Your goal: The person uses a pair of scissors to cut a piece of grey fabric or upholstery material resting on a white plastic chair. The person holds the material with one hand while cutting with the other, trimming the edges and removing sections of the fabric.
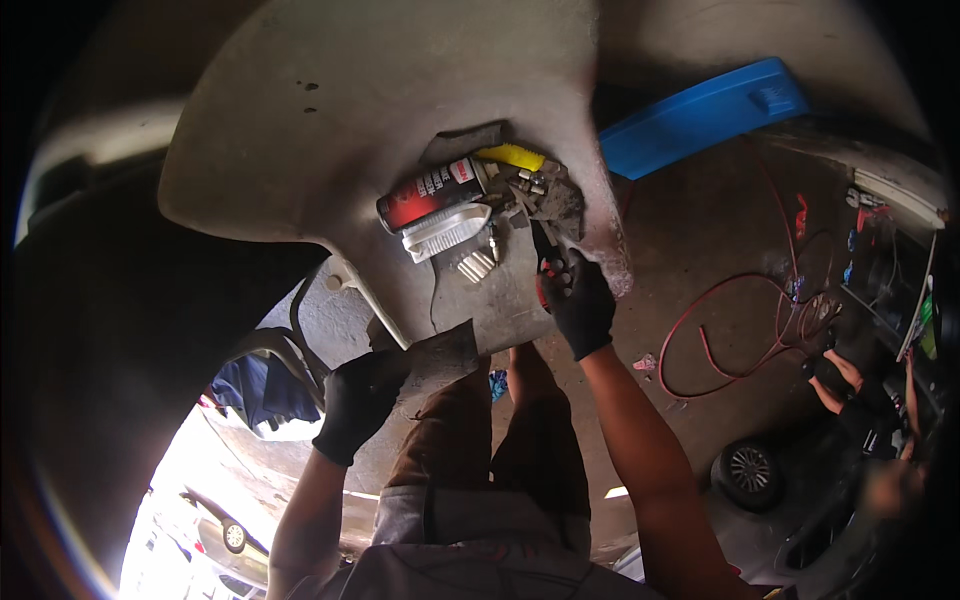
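Note:
My left hand, in a black glove, is closed on the edge of a dark grey sheet that looks like sandpaper. My right hand, gloved too, grips a red-and-black-handled tool at the right side of a pale plastic chair seat; its exact kind is unclear. On the seat lie a red-and-black spray can, a white brush, several short pale sticks and a yellow object. Dark rags and small metal parts sit beside them.
A blue plastic panel stands beyond the chair at the right. A red hose coils over the floor. Farther right are a wheel and another person. A dark blue cloth lies at the left; a car stands in bright light.

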The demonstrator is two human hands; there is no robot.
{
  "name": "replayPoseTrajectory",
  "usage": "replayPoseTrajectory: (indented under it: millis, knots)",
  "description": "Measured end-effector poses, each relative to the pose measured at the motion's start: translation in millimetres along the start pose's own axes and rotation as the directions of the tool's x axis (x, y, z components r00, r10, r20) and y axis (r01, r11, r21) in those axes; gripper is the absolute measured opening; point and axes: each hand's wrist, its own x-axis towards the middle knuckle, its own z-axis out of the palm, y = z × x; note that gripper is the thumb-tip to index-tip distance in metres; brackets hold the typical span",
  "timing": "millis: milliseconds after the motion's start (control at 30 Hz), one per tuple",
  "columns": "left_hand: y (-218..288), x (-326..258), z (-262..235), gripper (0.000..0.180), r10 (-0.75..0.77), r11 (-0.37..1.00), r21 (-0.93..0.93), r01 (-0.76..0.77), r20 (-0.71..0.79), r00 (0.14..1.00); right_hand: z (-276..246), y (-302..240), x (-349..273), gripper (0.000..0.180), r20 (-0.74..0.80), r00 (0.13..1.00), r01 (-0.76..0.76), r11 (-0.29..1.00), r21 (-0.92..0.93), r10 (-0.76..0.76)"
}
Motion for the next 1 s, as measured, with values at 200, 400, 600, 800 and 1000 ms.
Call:
replayPoseTrajectory:
  millis: [200, 400, 600, 800, 1000]
  knots:
    - [17.3, 23.9, 23.5, 0.031, -0.048, 0.985, -0.158, 0.07, 0.141, 0.989, 21.8, -5.9, -27.9, 0.081, 0.142, 0.989, -0.011, 0.992, -0.128, 0.029]
    - [13.4, 15.4, 10.9, 0.033, -0.116, 0.976, -0.153, 0.152, 0.223, 0.968, 10.7, -8.0, -18.5, 0.067, 0.182, 0.983, 0.012, 0.997, -0.075, 0.001]
    - [-7.8, 56.4, 36.9, 0.022, 0.318, 0.934, 0.139, -0.328, 0.091, 0.944, -17.4, 7.4, -26.1, 0.049, 0.238, 0.971, -0.026, 0.998, 0.065, 0.01]
    - [31.4, 82.2, 58.3, 0.022, 0.185, 0.969, 0.136, -0.207, 0.16, 0.97, -75.8, -7.8, -57.1, 0.045, 0.412, 0.911, -0.169, 0.925, 0.341, 0.014]
    - [45.0, 89.3, 69.4, 0.024, 0.132, 0.963, 0.2, -0.182, 0.24, 0.962, -127.3, -60.3, -74.7, 0.05, 0.404, 0.913, -0.119, 0.909, 0.4, -0.058]
